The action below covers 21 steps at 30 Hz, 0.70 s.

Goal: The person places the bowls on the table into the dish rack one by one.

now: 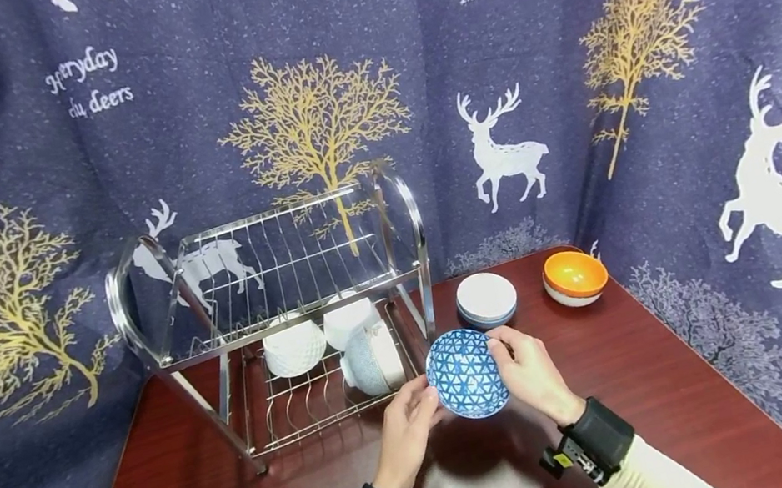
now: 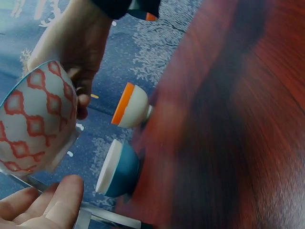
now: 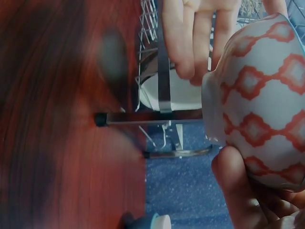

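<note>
A bowl (image 1: 467,373), blue with white triangles inside and white with red diamond shapes outside, hangs tilted above the table before the rack. My right hand (image 1: 534,373) pinches it at the right rim, the thumb pressed against the wall in the right wrist view. On its other side is my left hand (image 1: 406,431), fingers stretched out and thumb close to the rim; whether it touches cannot be told. The metal dish rack (image 1: 292,292) holds a white textured bowl (image 1: 295,349), a white bowl (image 1: 349,320) and a speckled grey-blue bowl (image 1: 371,362) on its lower shelf.
A white-topped blue bowl stack (image 1: 486,297) stands on the table (image 1: 656,390) right of the rack. Further right is an orange bowl (image 1: 576,273) on a white one. A dark blue patterned curtain (image 1: 424,62) hangs behind the table and along the sides.
</note>
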### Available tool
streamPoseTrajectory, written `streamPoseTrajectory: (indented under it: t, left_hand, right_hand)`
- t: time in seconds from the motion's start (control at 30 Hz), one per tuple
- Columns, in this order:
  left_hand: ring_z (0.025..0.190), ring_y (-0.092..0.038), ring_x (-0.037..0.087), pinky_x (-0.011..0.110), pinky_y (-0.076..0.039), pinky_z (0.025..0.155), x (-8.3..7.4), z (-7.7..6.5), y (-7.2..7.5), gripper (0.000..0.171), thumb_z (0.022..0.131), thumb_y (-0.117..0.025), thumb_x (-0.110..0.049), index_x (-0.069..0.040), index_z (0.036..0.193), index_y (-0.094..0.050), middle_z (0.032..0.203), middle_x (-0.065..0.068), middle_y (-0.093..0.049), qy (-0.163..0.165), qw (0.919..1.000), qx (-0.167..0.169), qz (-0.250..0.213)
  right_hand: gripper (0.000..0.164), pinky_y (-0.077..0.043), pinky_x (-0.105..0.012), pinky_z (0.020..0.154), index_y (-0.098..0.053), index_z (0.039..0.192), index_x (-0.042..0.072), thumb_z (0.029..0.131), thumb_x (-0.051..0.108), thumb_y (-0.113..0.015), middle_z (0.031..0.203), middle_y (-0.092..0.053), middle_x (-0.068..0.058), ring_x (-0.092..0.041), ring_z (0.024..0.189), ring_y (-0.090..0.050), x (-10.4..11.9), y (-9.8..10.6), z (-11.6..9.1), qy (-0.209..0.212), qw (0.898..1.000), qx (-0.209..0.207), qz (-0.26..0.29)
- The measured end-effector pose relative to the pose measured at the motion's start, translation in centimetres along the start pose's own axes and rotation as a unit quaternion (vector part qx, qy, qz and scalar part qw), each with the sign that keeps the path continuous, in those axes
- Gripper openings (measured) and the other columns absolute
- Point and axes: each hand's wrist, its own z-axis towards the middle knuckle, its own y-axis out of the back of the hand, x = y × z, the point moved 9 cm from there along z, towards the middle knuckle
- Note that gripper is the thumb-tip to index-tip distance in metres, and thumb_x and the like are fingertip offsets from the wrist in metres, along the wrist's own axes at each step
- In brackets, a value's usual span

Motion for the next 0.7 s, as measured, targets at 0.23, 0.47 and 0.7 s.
streamPoseTrajectory:
  t: [0.23,0.47,0.7]
  left_hand:
    - [0.106,-0.061,0.029,0.039,-0.051,0.089,0.3,-0.2,0.3,0.045,0.098,-0.055,-0.018,0.012,0.129,-0.045,0.119,0.030,-0.056,0.003,0.9999,0.005,-0.016]
    - [0.099,-0.063,0.025,0.043,-0.052,0.088,0.3,-0.5,0.5,0.044,0.099,-0.051,-0.018,0.016,0.127,-0.045,0.116,0.030,-0.056,0.018,0.9971,0.022,-0.071]
    - [0.099,-0.063,0.028,0.048,-0.050,0.089,0.2,-0.7,1.2,0.043,0.098,-0.051,-0.015,0.018,0.125,-0.046,0.115,0.032,-0.055,0.015,0.9962,0.007,-0.085]
  right_hand:
    - [0.015,-0.050,-0.030,0.074,-0.069,0.101,0.016,0.097,0.014,-0.054,0.089,-0.067,0.004,-0.011,0.078,-0.059,0.7,-0.9,-0.1,0.013,1.000,0.011,0.021]
    - [0.016,-0.051,-0.029,0.073,-0.068,0.103,0.015,0.098,0.015,-0.053,0.089,-0.067,0.003,-0.011,0.077,-0.060,1.2,-1.8,-0.2,0.012,0.998,0.029,0.047]
    - [0.016,-0.051,-0.028,0.074,-0.068,0.103,0.016,0.098,0.016,-0.053,0.089,-0.067,0.003,-0.011,0.077,-0.060,1.7,-2.5,-0.3,0.009,0.997,0.043,0.061]
